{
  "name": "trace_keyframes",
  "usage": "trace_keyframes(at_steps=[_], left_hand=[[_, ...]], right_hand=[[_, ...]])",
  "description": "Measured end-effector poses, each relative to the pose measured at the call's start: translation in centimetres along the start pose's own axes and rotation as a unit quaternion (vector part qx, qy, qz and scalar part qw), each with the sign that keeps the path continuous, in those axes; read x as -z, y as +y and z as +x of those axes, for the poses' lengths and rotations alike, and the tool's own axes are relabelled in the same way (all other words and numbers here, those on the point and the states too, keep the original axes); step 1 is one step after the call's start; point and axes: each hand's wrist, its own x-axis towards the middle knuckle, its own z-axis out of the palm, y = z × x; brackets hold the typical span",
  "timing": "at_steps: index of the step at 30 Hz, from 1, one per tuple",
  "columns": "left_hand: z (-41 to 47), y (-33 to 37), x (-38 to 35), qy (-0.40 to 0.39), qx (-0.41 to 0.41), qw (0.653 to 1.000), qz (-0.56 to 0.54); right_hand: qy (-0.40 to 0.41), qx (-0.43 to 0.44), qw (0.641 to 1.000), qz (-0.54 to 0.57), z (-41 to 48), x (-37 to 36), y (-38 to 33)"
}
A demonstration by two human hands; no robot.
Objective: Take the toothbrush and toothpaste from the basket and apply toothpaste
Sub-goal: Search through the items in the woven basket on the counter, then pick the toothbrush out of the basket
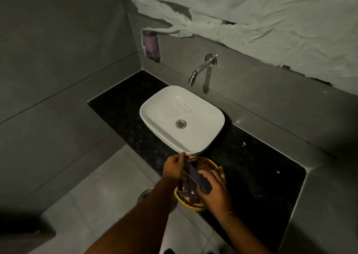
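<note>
A round woven basket (205,163) sits on the black counter in front of the sink. Both hands hold one long dark purple box (196,178) slanted above the basket. My left hand (173,168) pinches its far end near the sink's rim. My right hand (215,191) grips its near end. Under it, two or three more dark purple boxes (187,190) lie in the basket. No bare toothbrush or toothpaste tube shows; the boxes' contents are hidden.
A white basin (155,118) stands on the black granite counter (251,166), with a chrome wall tap (201,69) above it. A soap dispenser (151,44) hangs in the corner. Crumpled paper covers the wall above. A grey ledge (329,205) bounds the counter's right side.
</note>
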Motion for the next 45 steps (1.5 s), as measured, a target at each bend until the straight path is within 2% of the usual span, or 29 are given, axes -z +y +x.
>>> trace_keyframes(at_steps=[3,7,10,11,13,15,18,21,23,25,27,32,35,36,38,41,43,45], left_hand=[[0.1,0.2,0.2,-0.028,0.001,0.999,-0.044],[0.3,0.0,1.0,-0.029,0.046,0.988,-0.145],[0.3,0.8,1.5,-0.067,0.127,0.936,-0.321],[0.2,1.2,1.5,-0.09,0.15,0.921,-0.349],[0.0,1.7,1.1,-0.142,0.156,0.917,-0.339],[-0.4,2.0,0.8,-0.164,0.118,0.939,-0.279],[-0.7,2.2,0.6,-0.153,0.018,0.971,-0.185],[-0.8,3.2,0.5,-0.173,-0.072,0.971,-0.146],[-0.6,4.0,1.1,-0.206,-0.163,0.965,0.002],[-0.5,5.4,1.9,-0.23,-0.239,0.915,0.228],[-0.9,7.5,2.6,-0.226,-0.273,0.849,0.391],[-2.7,11.8,2.7,-0.203,-0.27,0.722,0.604],[-4.1,13.4,2.1,-0.177,-0.234,0.672,0.68],[-4.6,13.9,1.8,-0.176,-0.224,0.661,0.694],[-5.6,14.6,1.3,-0.181,-0.213,0.645,0.711],[-6.6,15.2,0.9,-0.176,-0.213,0.628,0.727],[-6.8,15.2,1.0,-0.157,-0.21,0.633,0.729],[-6.9,14.9,1.4,-0.142,-0.209,0.633,0.732]], right_hand=[[-0.014,-0.005,1.0,-0.008,-0.4,0.4,-0.4],[-0.016,0.013,0.999,-0.026,-0.6,0.7,-0.5],[0.007,-0.002,0.999,0.049,-0.1,1.0,-1.7],[0.015,-0.013,0.997,0.079,0.2,0.9,-2.3],[0.024,-0.038,0.989,0.14,0.9,0.5,-3.0],[0.021,-0.071,0.979,0.192,1.7,0.3,-3.6],[0.009,-0.126,0.951,0.283,2.9,0.5,-4.3],[0.023,-0.21,0.915,0.344,4.3,1.4,-4.7],[0.001,-0.282,0.887,0.365,5.3,2.2,-5.0],[-0.031,-0.328,0.849,0.413,6.3,3.0,-5.0],[-0.049,-0.347,0.823,0.446,7.0,3.6,-4.7],[-0.112,-0.385,0.76,0.512,6.7,2.6,-3.1],[-0.101,-0.421,0.672,0.6,6.2,2.3,-2.2],[-0.101,-0.432,0.654,0.613,6.2,2.3,-2.3],[-0.105,-0.449,0.661,0.592,6.0,2.1,-2.6],[-0.116,-0.449,0.713,0.526,5.5,1.5,-2.3],[-0.147,-0.425,0.734,0.509,4.8,1.3,-2.0],[-0.157,-0.46,0.711,0.509,4.0,1.3,-2.0]])
